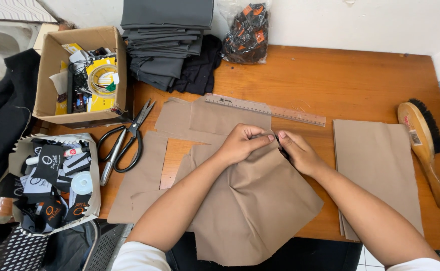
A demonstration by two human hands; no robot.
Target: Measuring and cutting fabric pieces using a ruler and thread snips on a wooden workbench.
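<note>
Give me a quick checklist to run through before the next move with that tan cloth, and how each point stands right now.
1. Left hand pinching the top edge of the tan cloth piece: ok.
2. Right hand on the same edge: ok.
3. Cloth lying flat: not ok, creased, hanging over the table edge.
4. Scissors within reach, blades closed: ok.
5. Ruler clear of the hands: ok.
6. Edge aligned under the fingers: cannot tell.
</note>
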